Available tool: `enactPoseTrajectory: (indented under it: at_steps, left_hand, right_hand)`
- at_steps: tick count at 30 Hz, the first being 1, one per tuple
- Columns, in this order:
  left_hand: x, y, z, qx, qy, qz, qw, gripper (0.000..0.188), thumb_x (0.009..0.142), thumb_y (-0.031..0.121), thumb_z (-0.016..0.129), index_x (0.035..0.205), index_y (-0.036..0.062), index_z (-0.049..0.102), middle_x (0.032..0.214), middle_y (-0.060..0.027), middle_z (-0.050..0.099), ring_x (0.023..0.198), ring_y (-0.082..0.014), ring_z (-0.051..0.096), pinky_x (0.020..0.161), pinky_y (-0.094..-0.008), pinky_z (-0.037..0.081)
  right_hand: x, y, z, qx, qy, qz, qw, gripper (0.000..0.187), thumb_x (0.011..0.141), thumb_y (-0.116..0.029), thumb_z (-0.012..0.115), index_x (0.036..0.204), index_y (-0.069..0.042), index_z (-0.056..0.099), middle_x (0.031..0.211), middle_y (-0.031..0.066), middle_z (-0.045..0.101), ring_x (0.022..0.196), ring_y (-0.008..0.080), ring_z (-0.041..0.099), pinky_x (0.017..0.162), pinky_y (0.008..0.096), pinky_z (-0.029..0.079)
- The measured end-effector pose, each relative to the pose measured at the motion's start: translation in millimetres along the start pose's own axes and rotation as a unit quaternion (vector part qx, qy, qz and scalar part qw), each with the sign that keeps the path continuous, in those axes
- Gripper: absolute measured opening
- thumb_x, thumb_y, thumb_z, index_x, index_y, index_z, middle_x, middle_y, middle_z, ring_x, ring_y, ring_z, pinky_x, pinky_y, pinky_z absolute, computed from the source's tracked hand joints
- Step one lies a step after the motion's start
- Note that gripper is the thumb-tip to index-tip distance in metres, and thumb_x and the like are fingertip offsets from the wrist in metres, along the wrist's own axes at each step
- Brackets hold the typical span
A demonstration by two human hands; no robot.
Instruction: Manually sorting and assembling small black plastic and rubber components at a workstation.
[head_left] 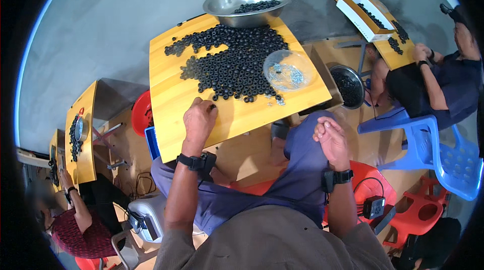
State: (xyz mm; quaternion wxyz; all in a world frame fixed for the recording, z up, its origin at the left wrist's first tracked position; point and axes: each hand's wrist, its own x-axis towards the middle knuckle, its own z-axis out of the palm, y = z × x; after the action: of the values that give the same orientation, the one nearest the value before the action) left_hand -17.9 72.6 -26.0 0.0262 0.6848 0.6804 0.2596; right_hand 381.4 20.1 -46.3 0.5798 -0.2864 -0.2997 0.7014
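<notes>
Small black ring-shaped parts (232,70) cover much of the yellow wooden table (166,113) before me. My left hand (199,121) is at the near edge of this spread, its fingers closed on one black ring (213,106) that shows at the fingertips. Above my right thigh, off the table, is my right hand (331,141), thumb and fingers pressed together; whatever they pinch is too small to make out. A clear plastic bowl (297,60) of small silvery metal pieces stands on the table's right side, with a few loose pieces (280,101) beside it.
A steel basin (222,10) with black parts sits at the table's far edge. Below on the right is a metal bucket (348,86) of dark parts; a red basin (141,113) is on the left. People work at side tables. A blue chair (433,144) stands right.
</notes>
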Motion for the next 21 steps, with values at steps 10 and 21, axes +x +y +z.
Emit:
enactPoseTrajectory:
  at_steps: [10, 21]
  left_hand:
    - [-72.5, 95.1, -26.0, -0.514, -0.256, -0.179, 0.799, 0.016, 0.093, 0.014, 0.074, 0.104, 0.0014, 0.074, 0.088, 0.0026, 0.069, 0.080, -0.0050, 0.060, 0.072, -0.0224, 0.050]
    - [-96.8, 92.5, -4.4, -0.678, -0.300, -0.233, 0.629, 0.019, 0.096, 0.018, 0.072, 0.105, 0.0016, 0.075, 0.082, 0.0013, 0.067, 0.064, -0.0046, 0.053, 0.057, -0.0209, 0.043]
  right_hand:
    - [-9.5, 33.6, 79.2, -0.245, -0.091, 0.066, 0.963, 0.030, 0.100, -0.012, 0.063, 0.129, -0.004, 0.065, 0.086, -0.0043, 0.060, 0.073, 0.0027, 0.052, 0.067, 0.0195, 0.045]
    - [-7.8, 50.5, 103.8, -0.384, -0.160, -0.021, 0.909, 0.028, 0.092, -0.004, 0.070, 0.120, -0.002, 0.070, 0.088, 0.0025, 0.067, 0.076, 0.0068, 0.057, 0.067, 0.0228, 0.047]
